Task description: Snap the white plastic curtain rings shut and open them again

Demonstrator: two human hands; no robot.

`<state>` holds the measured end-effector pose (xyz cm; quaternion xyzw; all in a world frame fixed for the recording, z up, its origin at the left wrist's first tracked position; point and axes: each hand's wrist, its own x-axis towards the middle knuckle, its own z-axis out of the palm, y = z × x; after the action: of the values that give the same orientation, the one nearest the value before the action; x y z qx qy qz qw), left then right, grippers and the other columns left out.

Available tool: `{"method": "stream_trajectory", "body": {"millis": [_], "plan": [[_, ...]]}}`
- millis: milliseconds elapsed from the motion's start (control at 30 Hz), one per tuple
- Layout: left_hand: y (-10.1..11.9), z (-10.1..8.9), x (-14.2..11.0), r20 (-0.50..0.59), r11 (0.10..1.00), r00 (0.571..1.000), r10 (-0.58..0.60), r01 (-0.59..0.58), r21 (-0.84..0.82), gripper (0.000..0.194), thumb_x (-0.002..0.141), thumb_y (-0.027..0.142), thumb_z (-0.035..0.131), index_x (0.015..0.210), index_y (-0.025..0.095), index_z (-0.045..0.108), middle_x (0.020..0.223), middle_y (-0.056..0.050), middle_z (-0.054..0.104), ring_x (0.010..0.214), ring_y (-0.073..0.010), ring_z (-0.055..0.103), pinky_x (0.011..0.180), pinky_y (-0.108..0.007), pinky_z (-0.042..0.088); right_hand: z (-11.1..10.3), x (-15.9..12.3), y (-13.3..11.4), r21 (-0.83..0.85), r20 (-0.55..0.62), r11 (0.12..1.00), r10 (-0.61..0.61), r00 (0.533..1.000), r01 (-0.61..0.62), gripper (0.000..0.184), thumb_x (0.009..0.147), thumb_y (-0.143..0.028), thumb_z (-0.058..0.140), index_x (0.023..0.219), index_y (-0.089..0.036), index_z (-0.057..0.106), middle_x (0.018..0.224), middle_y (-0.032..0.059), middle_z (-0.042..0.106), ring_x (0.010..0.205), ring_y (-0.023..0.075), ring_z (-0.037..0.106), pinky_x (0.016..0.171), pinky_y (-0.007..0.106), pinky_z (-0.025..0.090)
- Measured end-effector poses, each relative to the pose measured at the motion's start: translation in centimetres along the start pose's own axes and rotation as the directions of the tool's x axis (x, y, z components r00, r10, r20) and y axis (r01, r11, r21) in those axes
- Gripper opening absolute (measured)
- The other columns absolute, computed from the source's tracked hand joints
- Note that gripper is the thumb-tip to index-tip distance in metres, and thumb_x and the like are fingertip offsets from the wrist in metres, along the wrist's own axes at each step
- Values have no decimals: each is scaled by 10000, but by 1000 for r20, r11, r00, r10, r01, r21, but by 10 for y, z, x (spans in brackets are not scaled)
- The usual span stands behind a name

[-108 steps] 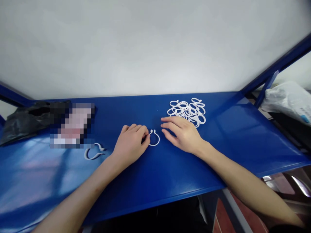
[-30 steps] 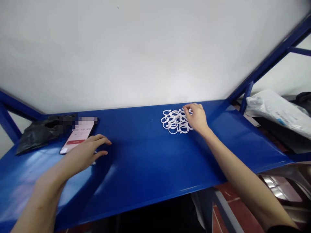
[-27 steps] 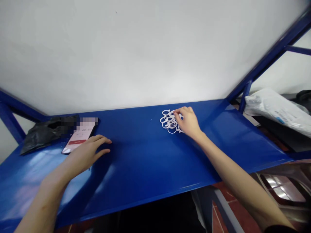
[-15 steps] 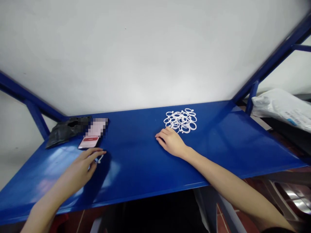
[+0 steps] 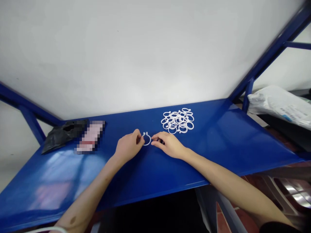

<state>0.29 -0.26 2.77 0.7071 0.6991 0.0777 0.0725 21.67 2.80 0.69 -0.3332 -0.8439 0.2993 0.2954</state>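
In the head view my left hand [image 5: 128,144] pinches the left side of a white plastic shower curtain ring [image 5: 150,141] above the blue table. The ring is unclasped, its two knobbed ends facing away from me with a small gap between them. Close by the ring's right side is my right hand [image 5: 170,144], thumb and fingers slightly apart; whether a fingertip touches the ring I cannot tell. Just beyond the right hand lies a pile of several similar white rings [image 5: 179,120], which overlap one another and look closed.
A phone [image 5: 91,136], partly pixelated, and a black plastic bag [image 5: 57,137] lie on the blue table [image 5: 136,181] at the left. White wall rises behind. Blue frame bars flank both sides. A clear-wrapped package [image 5: 279,105] sits beyond the right end. A white curved band [image 5: 48,229] shows at bottom left.
My right hand has come from the pile to the table's middle. My left hand has moved right from beside the phone, bringing the unclasped ring with it.
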Motion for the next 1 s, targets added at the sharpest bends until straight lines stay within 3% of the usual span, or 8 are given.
{"method": "stream_trajectory", "body": {"millis": [100,233,333,467,567,700,867,1000], "plan": [[22,9,8,-83,1000,997,1,-3,-22,181,960,357,470,865,223,547,783,-25,709,714,-201,670,591,-279,316,-1,0,-2,169,-76,983,86,993,-72,134,972,-309,622,1015,-200,685,921,25,749,767,138,677,720,276,538],[27,22,6,-171,999,985,19,-24,-26,179,948,348,492,844,216,553,765,-25,706,705,-191,662,615,-278,347,0,-3,-2,295,-151,951,146,978,-96,168,964,-266,576,1117,-205,608,911,21,731,794,143,696,744,294,570],[24,28,2,-217,995,975,56,-73,-73,190,956,352,498,855,214,582,754,-22,706,709,-187,656,656,-282,398,2,-5,-1,265,-142,963,97,985,-56,232,952,-237,544,1182,-215,567,890,11,702,753,140,679,725,301,573],[21,31,3,-277,948,947,161,-226,-224,181,972,338,514,1019,217,640,885,-34,746,805,-188,666,768,-302,467,5,-7,1,150,-126,988,39,991,-20,237,927,-196,518,1155,-218,577,856,1,669,705,134,645,683,287,543],[22,31,3,-318,909,936,152,-258,-327,171,952,348,562,1007,211,650,912,-35,740,797,-177,651,785,-304,484,5,-7,3,105,-140,994,32,990,-17,292,908,-168,512,1198,-194,538,863,9,675,717,143,657,694,293,540],[23,28,1,-285,831,948,141,-270,-486,168,948,356,573,961,216,666,852,-11,731,706,-143,622,718,-268,479,-1,-6,4,98,-136,995,23,990,-10,146,1000,-248,501,1110,-212,590,910,23,725,785,152,702,717,286,541],[23,26,-1,-174,725,980,95,-187,-663,215,937,408,579,924,212,667,796,15,721,636,-123,605,630,-242,456,-6,-2,6,126,-177,992,8,984,14,139,1019,-296,536,1045,-220,650,975,31,758,862,152,720,765,283,556],[22,27,-1,-141,701,987,77,-154,-696,253,944,439,570,910,208,667,723,26,694,589,-115,582,585,-229,434,-3,-1,10,111,-198,993,-16,980,39,137,1012,-287,557,1049,-217,670,968,28,758,841,145,713,758,281,557]]}}
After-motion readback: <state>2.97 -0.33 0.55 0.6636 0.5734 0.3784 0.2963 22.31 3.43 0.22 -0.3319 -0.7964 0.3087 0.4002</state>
